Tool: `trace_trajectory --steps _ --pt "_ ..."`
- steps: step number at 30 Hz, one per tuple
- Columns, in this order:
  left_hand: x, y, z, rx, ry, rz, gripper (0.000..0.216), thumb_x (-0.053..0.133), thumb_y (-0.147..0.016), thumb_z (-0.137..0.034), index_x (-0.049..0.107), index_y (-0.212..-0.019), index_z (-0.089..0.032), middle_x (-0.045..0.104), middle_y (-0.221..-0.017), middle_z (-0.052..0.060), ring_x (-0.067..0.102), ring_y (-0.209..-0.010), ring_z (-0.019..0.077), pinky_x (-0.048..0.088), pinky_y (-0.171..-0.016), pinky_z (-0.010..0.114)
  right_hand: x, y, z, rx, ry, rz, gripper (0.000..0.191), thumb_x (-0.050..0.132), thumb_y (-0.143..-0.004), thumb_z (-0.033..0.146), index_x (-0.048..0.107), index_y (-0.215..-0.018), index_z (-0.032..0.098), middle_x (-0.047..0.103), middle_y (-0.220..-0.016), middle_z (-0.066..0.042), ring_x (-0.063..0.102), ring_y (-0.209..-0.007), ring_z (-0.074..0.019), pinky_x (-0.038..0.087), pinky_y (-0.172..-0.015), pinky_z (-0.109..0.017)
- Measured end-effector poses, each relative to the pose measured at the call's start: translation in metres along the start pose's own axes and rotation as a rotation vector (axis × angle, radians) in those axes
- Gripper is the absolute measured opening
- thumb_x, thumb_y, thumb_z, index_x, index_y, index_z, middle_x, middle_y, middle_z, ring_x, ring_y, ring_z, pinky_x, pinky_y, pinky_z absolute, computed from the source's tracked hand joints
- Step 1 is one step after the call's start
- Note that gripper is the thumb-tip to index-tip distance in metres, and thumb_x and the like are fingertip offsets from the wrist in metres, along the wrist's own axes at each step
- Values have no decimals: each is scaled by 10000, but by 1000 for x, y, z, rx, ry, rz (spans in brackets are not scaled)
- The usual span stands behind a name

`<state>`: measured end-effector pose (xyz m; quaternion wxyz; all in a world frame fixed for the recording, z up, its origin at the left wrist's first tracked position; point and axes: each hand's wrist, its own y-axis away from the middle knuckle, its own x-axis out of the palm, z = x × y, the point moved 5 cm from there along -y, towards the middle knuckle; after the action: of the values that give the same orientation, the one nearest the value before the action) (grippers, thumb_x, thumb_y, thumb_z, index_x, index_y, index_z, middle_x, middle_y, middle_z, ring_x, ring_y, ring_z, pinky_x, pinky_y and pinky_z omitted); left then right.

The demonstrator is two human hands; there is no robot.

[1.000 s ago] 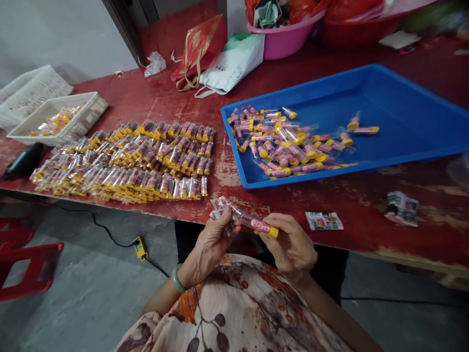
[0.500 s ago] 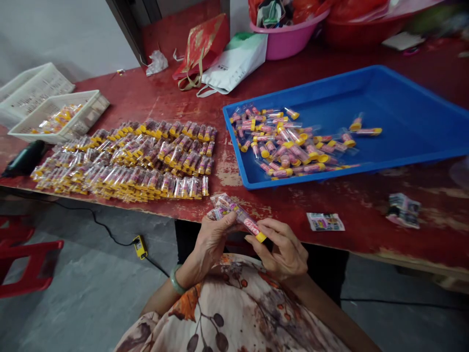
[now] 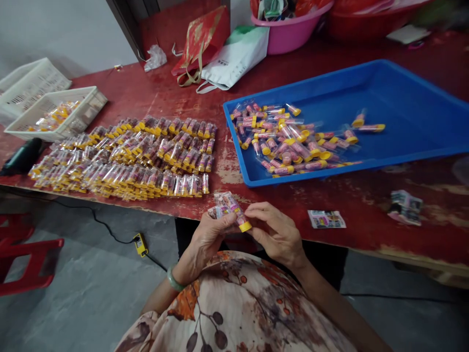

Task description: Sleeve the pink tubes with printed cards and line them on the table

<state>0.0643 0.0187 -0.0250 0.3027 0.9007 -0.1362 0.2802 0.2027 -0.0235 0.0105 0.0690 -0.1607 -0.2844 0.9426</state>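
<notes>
My left hand grips a small bundle of clear plastic sleeves with printed labels at the table's front edge. My right hand pinches the yellow-capped end of a pink tube that sits mostly inside one of those sleeves. Both hands meet just below the edge of the red table. A blue tray to the upper right holds several loose yellow-capped pink tubes. Rows of sleeved tubes lie on the table to the left.
Two white baskets stand at the far left, one with tubes inside. A black tool lies at the left edge. Gift bags and a pink basin sit at the back. Label stacks and a label card lie right. A red stool is on the floor.
My right hand has pushed the pink tube leftward into the sleeve held by my left hand; only its yellow cap end now sticks out. Both hands rose slightly toward the table edge.
</notes>
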Motion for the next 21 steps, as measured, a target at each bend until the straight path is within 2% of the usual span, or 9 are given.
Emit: trace_trajectory --steps 3,9,16,21 --pt "1 1 2 14 -5 1 326 879 -548 -234 704 -802 -129 697 -721 11 625 -615 106 508 -625 211 1 2 6 -52 76 -127 267 575 -787 32 634 -994 190 647 -925 -66 641 -843 -165 546 -727 -287" --pt "3 5 6 20 -52 7 320 863 -578 -233 713 -838 -124 710 -775 34 647 -670 132 539 -661 239 4 8 12 -75 121 -238 253 595 -757 -9 656 -897 193 665 -864 -43 650 -743 -134 540 -630 -239" --pt "4 8 10 6 -75 19 280 843 -612 -215 717 -849 -136 709 -795 35 647 -694 142 563 -681 281 5 14 13 -118 227 -236 211 594 -772 2 649 -865 183 682 -830 -47 667 -718 -141 527 -592 -236" --pt "6 9 12 -8 -66 40 334 856 -595 -257 724 -876 -134 722 -795 52 662 -709 163 562 -670 284 6 19 15 -190 351 -271 199 589 -773 -2 650 -881 155 703 -836 -77 688 -741 -162 548 -630 -256"
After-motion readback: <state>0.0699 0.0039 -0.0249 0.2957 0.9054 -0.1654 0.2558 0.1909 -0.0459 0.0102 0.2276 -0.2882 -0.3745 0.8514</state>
